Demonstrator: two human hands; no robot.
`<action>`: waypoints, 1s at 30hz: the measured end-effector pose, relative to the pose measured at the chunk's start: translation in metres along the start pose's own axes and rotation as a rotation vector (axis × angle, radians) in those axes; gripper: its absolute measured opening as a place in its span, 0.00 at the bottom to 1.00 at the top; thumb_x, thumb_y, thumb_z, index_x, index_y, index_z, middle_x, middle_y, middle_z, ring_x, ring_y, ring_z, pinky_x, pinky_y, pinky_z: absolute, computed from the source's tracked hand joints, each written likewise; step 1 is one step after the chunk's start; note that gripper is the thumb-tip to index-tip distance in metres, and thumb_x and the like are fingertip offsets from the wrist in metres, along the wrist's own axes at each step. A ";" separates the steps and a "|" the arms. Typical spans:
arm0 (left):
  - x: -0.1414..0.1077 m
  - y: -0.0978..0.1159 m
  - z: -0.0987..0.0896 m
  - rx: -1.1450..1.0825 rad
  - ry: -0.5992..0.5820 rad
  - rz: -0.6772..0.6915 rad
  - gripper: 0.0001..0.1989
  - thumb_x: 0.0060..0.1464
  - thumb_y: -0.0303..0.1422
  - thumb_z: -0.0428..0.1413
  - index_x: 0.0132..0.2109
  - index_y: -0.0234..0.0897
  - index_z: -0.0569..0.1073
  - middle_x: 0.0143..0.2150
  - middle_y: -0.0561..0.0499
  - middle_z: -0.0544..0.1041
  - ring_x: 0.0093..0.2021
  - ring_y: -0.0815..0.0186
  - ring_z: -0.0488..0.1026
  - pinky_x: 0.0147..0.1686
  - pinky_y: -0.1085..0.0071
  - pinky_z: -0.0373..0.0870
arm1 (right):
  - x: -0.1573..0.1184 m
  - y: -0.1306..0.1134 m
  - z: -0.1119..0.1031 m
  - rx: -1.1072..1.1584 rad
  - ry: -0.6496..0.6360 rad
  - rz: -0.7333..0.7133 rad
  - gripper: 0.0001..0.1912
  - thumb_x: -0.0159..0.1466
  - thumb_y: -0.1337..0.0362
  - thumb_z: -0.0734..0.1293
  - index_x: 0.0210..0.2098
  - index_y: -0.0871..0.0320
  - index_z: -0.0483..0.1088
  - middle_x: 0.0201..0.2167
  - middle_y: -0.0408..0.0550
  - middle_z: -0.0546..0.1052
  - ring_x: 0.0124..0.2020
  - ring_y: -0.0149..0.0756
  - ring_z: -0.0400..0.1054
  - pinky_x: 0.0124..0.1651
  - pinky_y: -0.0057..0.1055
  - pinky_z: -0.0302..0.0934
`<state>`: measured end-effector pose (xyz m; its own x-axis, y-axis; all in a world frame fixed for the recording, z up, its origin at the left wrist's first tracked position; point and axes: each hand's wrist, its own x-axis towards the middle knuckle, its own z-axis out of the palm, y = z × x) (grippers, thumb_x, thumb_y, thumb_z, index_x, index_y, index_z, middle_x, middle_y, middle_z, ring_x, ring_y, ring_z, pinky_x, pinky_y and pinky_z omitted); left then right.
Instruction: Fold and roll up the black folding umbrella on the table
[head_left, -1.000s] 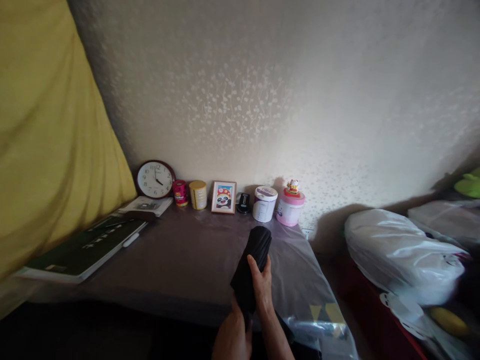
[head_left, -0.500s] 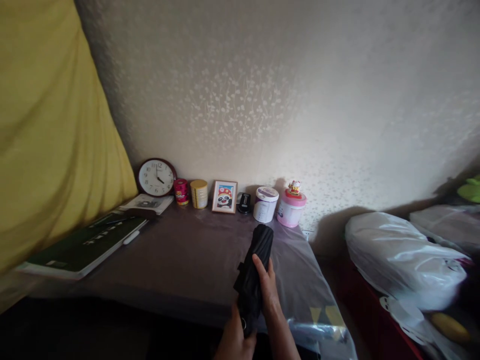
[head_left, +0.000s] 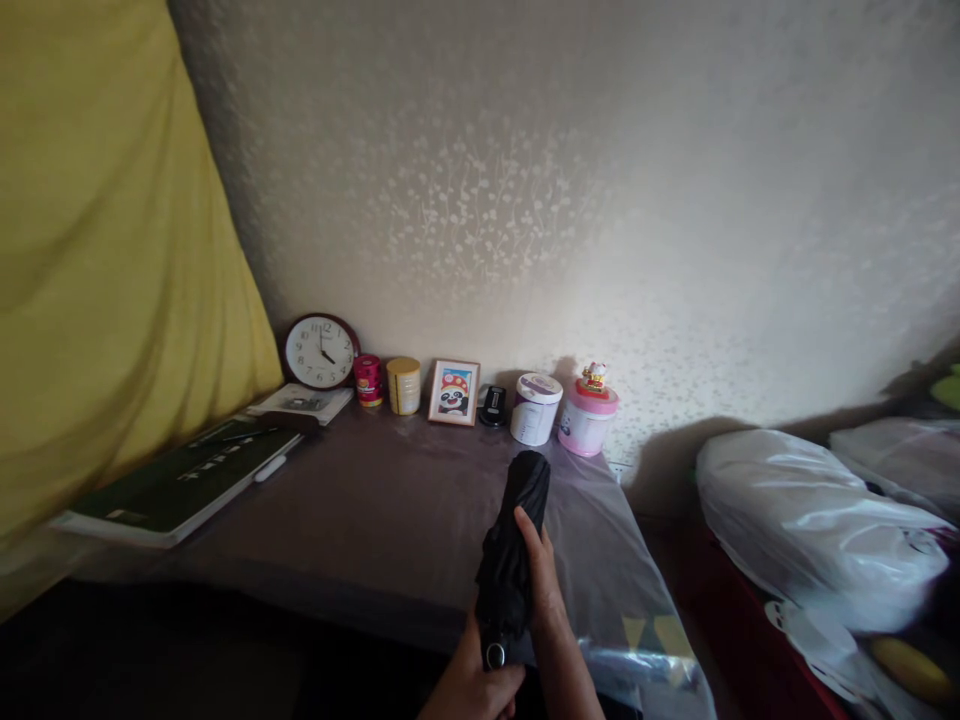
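A folded black umbrella (head_left: 514, 550) points away from me above the table's near right part, its canopy loosely gathered. At its lower end, my left hand (head_left: 476, 680) is closed around the handle, where a round silver-rimmed button shows. My right hand (head_left: 546, 585) wraps the canopy's right side, with the thumb lying along the top. Its other fingers are mostly hidden behind the cloth.
Along the wall stand a clock (head_left: 322, 351), a red can (head_left: 368, 381), a yellow can (head_left: 403, 386), a framed panda picture (head_left: 454, 393), and two tubs, the pink one (head_left: 589, 420) topped by a cat figurine. A green book (head_left: 180, 480) lies left; white plastic bags (head_left: 810, 520) sit right.
The umbrella has turned slightly in my hands, so its handle button now faces up more plainly. Both hands keep their hold. The view has shifted a little.
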<state>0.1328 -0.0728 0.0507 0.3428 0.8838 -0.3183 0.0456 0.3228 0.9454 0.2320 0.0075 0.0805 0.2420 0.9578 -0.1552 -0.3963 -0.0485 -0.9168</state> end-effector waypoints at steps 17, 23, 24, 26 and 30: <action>-0.005 0.003 -0.008 -0.067 -0.105 0.045 0.37 0.50 0.36 0.51 0.63 0.38 0.41 0.24 0.58 0.69 0.20 0.69 0.68 0.20 0.76 0.61 | 0.000 0.002 -0.003 -0.012 -0.009 0.124 0.31 0.50 0.46 0.69 0.46 0.60 0.68 0.23 0.42 0.74 0.24 0.37 0.69 0.27 0.31 0.65; 0.003 -0.018 -0.002 0.311 0.160 0.100 0.43 0.49 0.32 0.53 0.65 0.32 0.36 0.43 0.42 0.75 0.41 0.62 0.74 0.38 0.72 0.66 | 0.000 0.012 -0.003 -0.156 0.055 -0.003 0.30 0.47 0.49 0.71 0.44 0.58 0.67 0.25 0.41 0.75 0.26 0.37 0.71 0.28 0.29 0.65; 0.003 -0.021 -0.003 0.380 0.181 0.095 0.44 0.49 0.31 0.53 0.65 0.32 0.35 0.45 0.41 0.75 0.43 0.61 0.74 0.40 0.71 0.66 | 0.001 0.014 -0.003 -0.174 0.075 -0.019 0.29 0.47 0.49 0.72 0.44 0.58 0.67 0.25 0.41 0.75 0.26 0.36 0.70 0.28 0.29 0.65; 0.002 -0.024 -0.005 0.463 0.196 0.091 0.44 0.49 0.30 0.52 0.65 0.34 0.34 0.48 0.40 0.73 0.45 0.60 0.73 0.43 0.70 0.65 | 0.002 0.018 -0.003 -0.191 0.114 -0.032 0.29 0.47 0.50 0.72 0.44 0.58 0.67 0.26 0.41 0.76 0.27 0.36 0.70 0.29 0.29 0.65; -0.002 -0.018 -0.013 0.352 0.147 0.211 0.43 0.48 0.30 0.52 0.65 0.36 0.36 0.49 0.42 0.73 0.46 0.60 0.72 0.44 0.69 0.65 | 0.002 0.019 -0.005 -0.129 0.125 0.031 0.29 0.47 0.50 0.72 0.44 0.59 0.68 0.26 0.41 0.75 0.26 0.36 0.70 0.30 0.30 0.65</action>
<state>0.1194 -0.0758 0.0332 0.2424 0.9652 -0.0981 0.3148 0.0174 0.9490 0.2297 0.0066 0.0609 0.3427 0.9131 -0.2207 -0.2899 -0.1207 -0.9494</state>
